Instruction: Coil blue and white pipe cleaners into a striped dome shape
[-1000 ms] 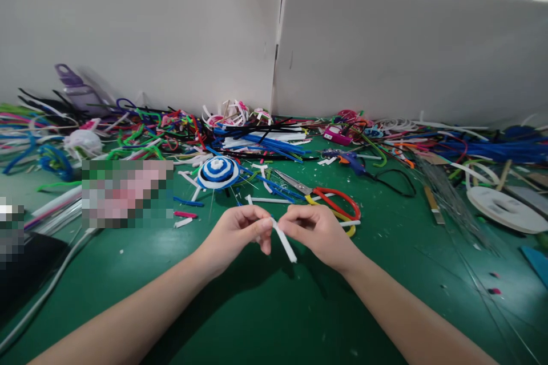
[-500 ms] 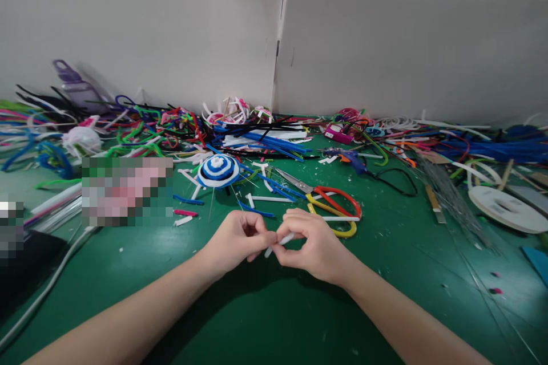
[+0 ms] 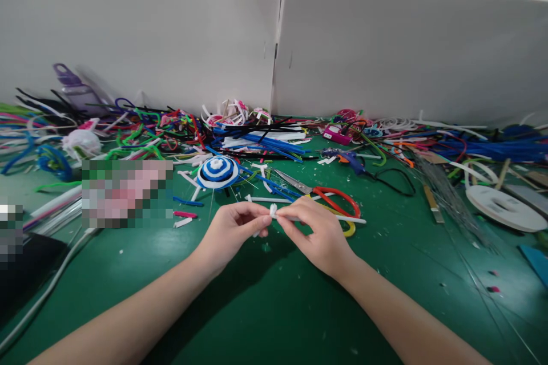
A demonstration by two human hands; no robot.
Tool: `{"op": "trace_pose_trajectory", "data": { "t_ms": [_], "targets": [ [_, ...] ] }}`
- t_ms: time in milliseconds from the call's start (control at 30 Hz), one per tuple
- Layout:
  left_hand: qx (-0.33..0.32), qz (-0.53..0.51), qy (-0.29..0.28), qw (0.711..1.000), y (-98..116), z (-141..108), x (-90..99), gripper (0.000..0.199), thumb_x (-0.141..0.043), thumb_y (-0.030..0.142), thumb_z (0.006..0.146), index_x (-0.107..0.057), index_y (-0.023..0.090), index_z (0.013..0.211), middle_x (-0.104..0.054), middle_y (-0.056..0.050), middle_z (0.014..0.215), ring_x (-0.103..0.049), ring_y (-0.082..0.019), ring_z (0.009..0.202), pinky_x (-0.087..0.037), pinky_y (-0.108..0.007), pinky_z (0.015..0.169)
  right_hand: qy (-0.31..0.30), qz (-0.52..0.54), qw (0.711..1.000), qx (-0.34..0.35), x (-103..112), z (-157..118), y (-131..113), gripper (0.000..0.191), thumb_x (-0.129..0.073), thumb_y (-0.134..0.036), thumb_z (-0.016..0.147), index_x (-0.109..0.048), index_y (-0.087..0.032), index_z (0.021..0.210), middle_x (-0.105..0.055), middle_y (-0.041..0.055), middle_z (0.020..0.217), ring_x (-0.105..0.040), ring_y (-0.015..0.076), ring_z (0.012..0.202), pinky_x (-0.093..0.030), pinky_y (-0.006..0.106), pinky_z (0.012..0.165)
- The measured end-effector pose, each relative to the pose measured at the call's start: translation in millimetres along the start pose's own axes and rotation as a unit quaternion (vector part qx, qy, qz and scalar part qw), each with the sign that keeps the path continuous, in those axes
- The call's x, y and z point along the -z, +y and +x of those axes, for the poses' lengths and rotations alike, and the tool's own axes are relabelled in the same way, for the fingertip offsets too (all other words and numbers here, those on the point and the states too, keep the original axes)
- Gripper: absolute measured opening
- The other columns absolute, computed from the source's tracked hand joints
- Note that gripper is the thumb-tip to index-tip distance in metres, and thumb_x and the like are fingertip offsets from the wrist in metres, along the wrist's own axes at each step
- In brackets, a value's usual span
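Note:
A white pipe cleaner (image 3: 273, 211) is pinched between both hands above the table, with a small coiled bump at its middle. My left hand (image 3: 235, 234) grips it from the left, thumb and fingers pressed together. From the other side, my right hand (image 3: 314, 234) pinches it close to the bump, and a straight white length reaches out past that hand. Just beyond my hands lie scissors (image 3: 338, 197) with red and yellow handles, partly covered by my right hand. A blue-and-white spiral dome (image 3: 218, 171) of pipe cleaners sits behind my left hand.
Loose blue and white pipe cleaners (image 3: 265, 142) are heaped along the white partition (image 3: 363, 40). A blue glue gun (image 3: 353, 162) with a black cord lies at right centre, and a white spool (image 3: 505, 208) farther right. A white cable (image 3: 51, 288) runs along the left.
Both hands have risen slightly and moved away from me. The pipe cleaner has turned: its coiled bump now shows between my fingertips, and a straight length points right.

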State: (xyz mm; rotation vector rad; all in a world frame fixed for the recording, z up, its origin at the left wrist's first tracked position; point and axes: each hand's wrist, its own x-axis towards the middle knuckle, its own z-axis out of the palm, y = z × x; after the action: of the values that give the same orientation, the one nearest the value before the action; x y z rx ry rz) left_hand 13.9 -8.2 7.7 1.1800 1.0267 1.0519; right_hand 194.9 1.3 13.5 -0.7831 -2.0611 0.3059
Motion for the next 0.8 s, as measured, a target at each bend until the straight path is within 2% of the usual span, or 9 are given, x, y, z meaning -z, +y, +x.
{"op": "trace_pose_trajectory", "data": {
  "t_ms": [100,333,500,600,800],
  "targets": [
    [0.006,0.014,0.004,1.000,0.8,0.4,0.4,0.014,-0.071,0.028,0.070,-0.069,0.017,0.079,-0.063,0.001,0.065,-0.055,-0.009,0.057,-0.043,-0.021,0.057,0.001,-0.041,0.999,0.014,2.9,0.8,3.3,0.006,-0.055,-0.017,0.086,-0.061,-0.018,0.086,-0.063,0.0036,0.077,-0.054,0.0153,0.073,-0.044,0.030,0.069],
    [0.031,0.000,-0.038,0.999,0.9,2.4,3.6,0.016,-0.071,0.030,0.071,-0.069,0.016,0.079,-0.062,0.001,0.066,-0.051,-0.008,0.055,-0.042,-0.022,0.056,0.014,-0.062,0.998,0.013,2.0,0.6,6.2,0.006,-0.055,-0.018,0.087,-0.060,-0.019,0.084,-0.063,0.0023,0.076,-0.053,0.0151,0.072,-0.041,0.032,0.072],
    [0.054,-0.057,-0.057,0.995,0.1,0.2,2.8,0.019,-0.069,0.031,0.074,-0.066,0.016,0.085,-0.062,0.002,0.066,-0.056,-0.009,0.057,-0.041,-0.022,0.057,-0.001,-0.059,0.998,0.028,2.7,1.2,5.8,0.007,-0.054,-0.019,0.088,-0.061,-0.020,0.086,-0.063,0.0028,0.078,-0.054,0.0154,0.075,-0.039,0.032,0.072],
    [0.063,-0.054,-0.066,0.994,0.4,-0.4,0.8,0.020,-0.065,0.034,0.077,-0.064,0.014,0.078,-0.064,0.000,0.067,-0.058,-0.010,0.058,-0.041,-0.022,0.055,-0.006,-0.066,0.996,0.053,3.4,0.9,5.1,0.008,-0.054,-0.019,0.089,-0.062,-0.021,0.088,-0.064,0.0024,0.079,-0.054,0.0153,0.075,-0.037,0.033,0.071],
    [0.030,-0.039,-0.072,0.996,1.5,0.0,-1.4,0.018,-0.064,0.032,0.078,-0.061,0.014,0.077,-0.060,0.002,0.067,-0.057,-0.008,0.056,-0.044,-0.022,0.057,-0.019,-0.064,0.995,0.071,0.7,-1.7,5.0,0.008,-0.054,-0.020,0.088,-0.062,-0.020,0.089,-0.065,0.0031,0.080,-0.054,0.0154,0.075,-0.039,0.032,0.071]
  ]
}}
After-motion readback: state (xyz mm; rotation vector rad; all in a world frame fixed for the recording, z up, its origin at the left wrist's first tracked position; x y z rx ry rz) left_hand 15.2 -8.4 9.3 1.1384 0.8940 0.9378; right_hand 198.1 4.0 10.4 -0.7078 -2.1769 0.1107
